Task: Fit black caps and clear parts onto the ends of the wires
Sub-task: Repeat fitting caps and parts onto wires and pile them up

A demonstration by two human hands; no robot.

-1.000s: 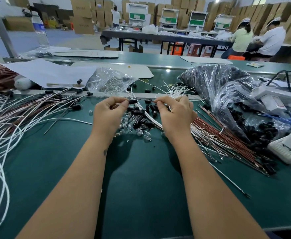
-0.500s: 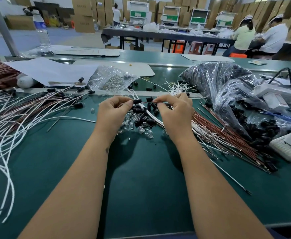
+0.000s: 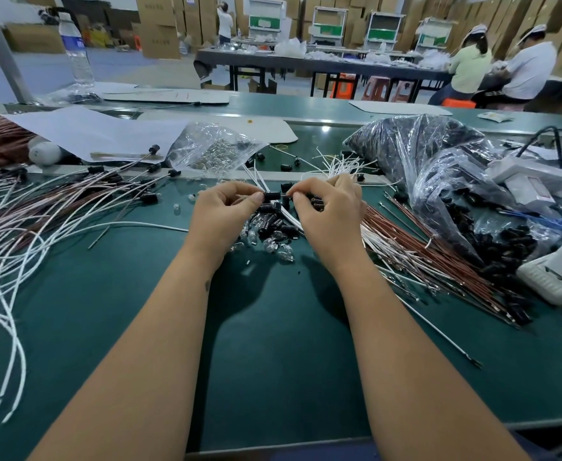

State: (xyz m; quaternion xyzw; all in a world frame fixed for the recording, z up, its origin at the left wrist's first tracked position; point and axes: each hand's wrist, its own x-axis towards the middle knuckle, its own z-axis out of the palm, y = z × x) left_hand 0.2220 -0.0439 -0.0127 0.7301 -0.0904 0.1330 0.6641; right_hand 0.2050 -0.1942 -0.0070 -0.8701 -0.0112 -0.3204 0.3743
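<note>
At the far left of the green surface (image 3: 273, 344), a spread of white and brown wires (image 3: 33, 221) fans toward the middle, several of them tipped with black caps near the raised strip at the back. Behind them lie a sheet of white paper (image 3: 83, 134) and a water bottle (image 3: 76, 51). A clear bag of small clear parts (image 3: 213, 151) sits just beyond the strip.

The left hand (image 3: 221, 212) is curled, its thumb and forefinger pinching a black cap (image 3: 272, 195) by its left end, held above the surface. Directly beneath and between the two hands lies a loose heap of black caps and clear parts (image 3: 269, 234).

The right hand (image 3: 331, 211) has its fingers (image 3: 298, 197) curled as well, pinching the thin end of a wire just beside the cap's right end; whether the wire tip is already inside the cap cannot be told. More caps appear tucked in that hand's palm.

To the right of the right hand, a bundle of brown and white wires (image 3: 439, 257) lies slanting across the surface toward the near right. Beyond it sit large plastic bags of black caps (image 3: 439, 168), one spilling open beside the bundle. At the far right edge are a white device (image 3: 539, 188) and a white tray (image 3: 556, 274), with some blue wires (image 3: 559, 217) between them.
</note>
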